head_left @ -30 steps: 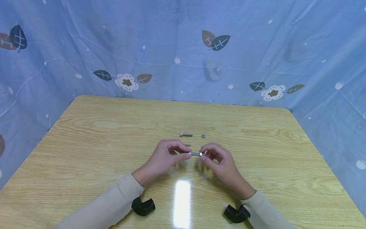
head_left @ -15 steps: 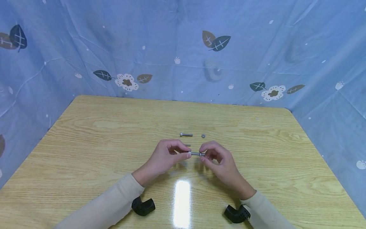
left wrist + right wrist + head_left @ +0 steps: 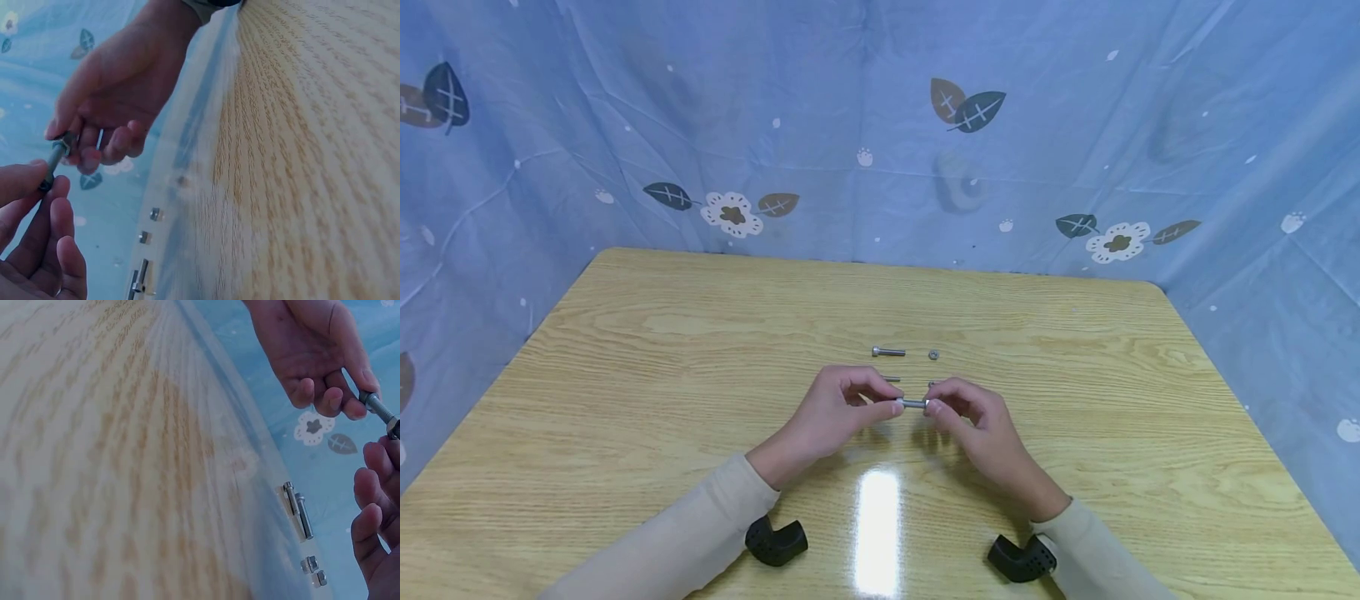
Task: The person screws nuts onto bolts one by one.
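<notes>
Above the yellowish wood-grain table [image 3: 700,333], the left hand [image 3: 841,410] pinches the slim silvery metal bolt [image 3: 913,404] by its head, the right hand [image 3: 976,421] grips its hexagonal metal nut [image 3: 393,429]: probably light, stiff, slick, best held there.

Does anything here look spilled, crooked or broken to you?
Nothing stands out. The held bolt looks straight, with a nut towards the end away from its head. On the table, one loose bolt lies beside another, two nuts nearby. I see no spill; fine damage would be too small to tell.
</notes>
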A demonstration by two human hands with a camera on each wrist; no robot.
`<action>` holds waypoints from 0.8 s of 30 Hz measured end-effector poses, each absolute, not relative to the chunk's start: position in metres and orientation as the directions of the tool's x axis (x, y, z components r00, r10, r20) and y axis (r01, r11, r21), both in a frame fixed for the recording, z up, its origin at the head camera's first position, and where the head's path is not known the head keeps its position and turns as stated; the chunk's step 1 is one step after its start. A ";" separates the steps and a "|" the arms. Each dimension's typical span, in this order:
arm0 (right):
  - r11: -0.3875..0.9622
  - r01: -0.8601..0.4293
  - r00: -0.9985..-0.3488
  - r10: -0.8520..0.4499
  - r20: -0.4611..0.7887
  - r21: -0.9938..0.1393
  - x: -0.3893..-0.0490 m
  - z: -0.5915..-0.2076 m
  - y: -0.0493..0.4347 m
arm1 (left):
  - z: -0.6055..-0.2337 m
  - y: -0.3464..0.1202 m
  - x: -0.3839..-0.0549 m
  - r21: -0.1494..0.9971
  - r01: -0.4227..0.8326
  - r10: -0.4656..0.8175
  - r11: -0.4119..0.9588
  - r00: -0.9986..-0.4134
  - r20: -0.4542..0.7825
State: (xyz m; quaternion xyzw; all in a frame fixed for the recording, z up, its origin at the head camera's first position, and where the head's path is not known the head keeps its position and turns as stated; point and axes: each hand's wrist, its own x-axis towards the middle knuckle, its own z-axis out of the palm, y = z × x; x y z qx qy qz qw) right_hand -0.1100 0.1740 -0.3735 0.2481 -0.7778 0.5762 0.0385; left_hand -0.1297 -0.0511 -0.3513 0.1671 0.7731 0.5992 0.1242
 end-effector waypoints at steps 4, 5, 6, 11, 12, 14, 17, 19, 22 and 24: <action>0.194 -0.436 -0.869 -0.345 0.355 -0.879 -0.110 -0.374 0.174 | -0.352 -0.051 -0.130 0.966 0.109 0.403 0.233 -0.915 0.006; 0.186 -0.442 -0.866 -0.346 0.362 -0.878 -0.110 -0.374 0.174 | -0.352 -0.051 -0.130 0.966 0.110 0.404 0.232 -0.915 0.007; 0.180 -0.446 -0.863 -0.347 0.367 -0.877 -0.110 -0.375 0.174 | -0.351 -0.051 -0.130 0.967 0.109 0.405 0.230 -0.914 0.007; 0.170 -0.464 -0.852 -0.354 0.385 -0.870 -0.109 -0.376 0.175 | -0.351 -0.051 -0.129 0.968 0.102 0.407 0.230 -0.913 0.000; 0.171 -0.463 -0.853 -0.353 0.385 -0.869 -0.109 -0.376 0.175 | -0.351 -0.051 -0.129 0.968 0.101 0.407 0.231 -0.914 -0.002; 0.174 -0.466 -0.853 -0.349 0.388 -0.867 -0.109 -0.376 0.174 | -0.351 -0.051 -0.128 0.967 0.102 0.407 0.234 -0.913 -0.002; 0.186 -0.456 -0.860 -0.342 0.378 -0.870 -0.109 -0.376 0.174 | -0.351 -0.050 -0.128 0.967 0.105 0.408 0.233 -0.913 0.001; 0.196 -0.444 -0.867 -0.338 0.365 -0.874 -0.109 -0.375 0.174 | -0.352 -0.050 -0.128 0.967 0.107 0.411 0.232 -0.912 0.002; 0.223 -0.415 -0.883 -0.333 0.332 -0.882 -0.108 -0.374 0.174 | -0.352 -0.050 -0.128 0.967 0.111 0.415 0.230 -0.910 0.006; 0.242 -0.399 -0.891 -0.330 0.312 -0.884 -0.108 -0.374 0.174 | -0.352 -0.050 -0.128 0.967 0.112 0.416 0.231 -0.909 0.006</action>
